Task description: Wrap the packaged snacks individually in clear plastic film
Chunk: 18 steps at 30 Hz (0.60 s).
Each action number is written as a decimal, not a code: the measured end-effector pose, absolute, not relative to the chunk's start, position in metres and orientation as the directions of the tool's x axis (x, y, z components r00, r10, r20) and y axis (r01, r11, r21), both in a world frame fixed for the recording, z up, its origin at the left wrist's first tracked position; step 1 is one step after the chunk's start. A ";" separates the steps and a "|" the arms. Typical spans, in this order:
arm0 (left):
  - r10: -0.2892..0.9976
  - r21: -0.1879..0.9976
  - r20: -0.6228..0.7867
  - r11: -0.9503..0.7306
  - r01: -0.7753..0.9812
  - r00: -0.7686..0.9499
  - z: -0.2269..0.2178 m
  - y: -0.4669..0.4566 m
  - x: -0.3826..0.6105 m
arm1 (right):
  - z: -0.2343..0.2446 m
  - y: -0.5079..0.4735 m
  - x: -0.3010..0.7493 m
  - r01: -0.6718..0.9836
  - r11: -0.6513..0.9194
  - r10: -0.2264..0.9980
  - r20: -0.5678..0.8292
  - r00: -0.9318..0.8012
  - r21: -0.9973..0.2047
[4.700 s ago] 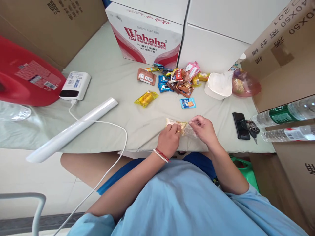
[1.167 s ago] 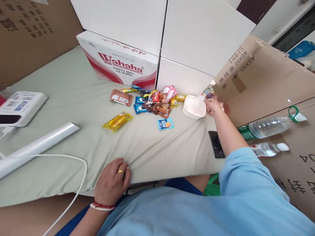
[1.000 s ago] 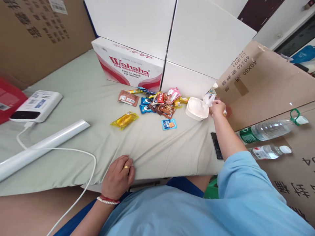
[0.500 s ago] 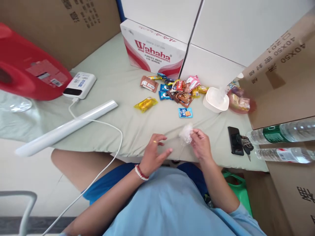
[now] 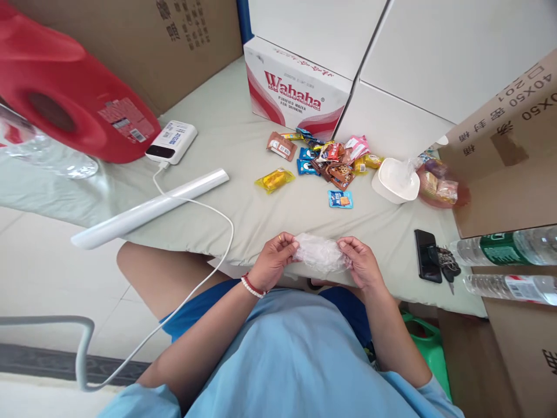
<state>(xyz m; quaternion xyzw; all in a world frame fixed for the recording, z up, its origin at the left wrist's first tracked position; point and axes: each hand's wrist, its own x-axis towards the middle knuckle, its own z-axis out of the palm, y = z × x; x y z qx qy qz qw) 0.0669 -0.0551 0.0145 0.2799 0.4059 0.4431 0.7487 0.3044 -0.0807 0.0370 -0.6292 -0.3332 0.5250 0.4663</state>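
Note:
A thin, crumpled clear plastic bag [image 5: 321, 253] is stretched between my two hands, above the front edge of the cloth-covered surface. My left hand [image 5: 278, 258] pinches its left end between thumb and fingers. Its right end is pinched in my right hand [image 5: 360, 260]. Beyond the bag lies a small blue snack packet [image 5: 340, 199]. Behind that is a pile of wrapped snacks [image 5: 333, 159], with a yellow packet [image 5: 275, 180] to its left. A white plastic tub [image 5: 395, 181] with clear plastic in it stands right of the pile.
A Wahaha carton [image 5: 298, 87] stands at the back. On the left are a red jug [image 5: 82, 87], a white charging device [image 5: 172, 143] with its cable, and a long white tube [image 5: 150, 208]. On the right lie a phone [image 5: 427, 255], keys [image 5: 448, 262] and water bottles [image 5: 505, 248].
My left hand has closed on the plastic bag, which was bunched in my right hand alone. The bag is now spread wider between both hands. The view has shifted to the left.

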 end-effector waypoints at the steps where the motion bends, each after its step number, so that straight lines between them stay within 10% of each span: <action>1: 0.889 0.772 -0.371 0.456 -0.444 0.269 0.015 -0.056 0.068 | 0.034 -0.083 0.304 0.043 -0.294 0.913 -0.267 0.309 -0.955; 4: 0.905 0.798 -0.381 0.426 -0.426 0.191 0.012 -0.058 0.070 | 0.033 -0.093 0.297 0.380 -0.106 0.930 0.044 0.365 -0.919; 10: 0.909 0.798 -0.383 0.416 -0.436 0.167 0.009 -0.056 0.072 | 0.045 -0.105 0.271 0.644 0.404 0.914 0.273 -0.299 -0.649; 18: 0.932 0.859 -0.350 0.358 -0.367 0.090 0.008 -0.056 0.064 | 0.044 -0.104 0.278 0.176 -0.140 0.988 -0.150 -0.045 -0.974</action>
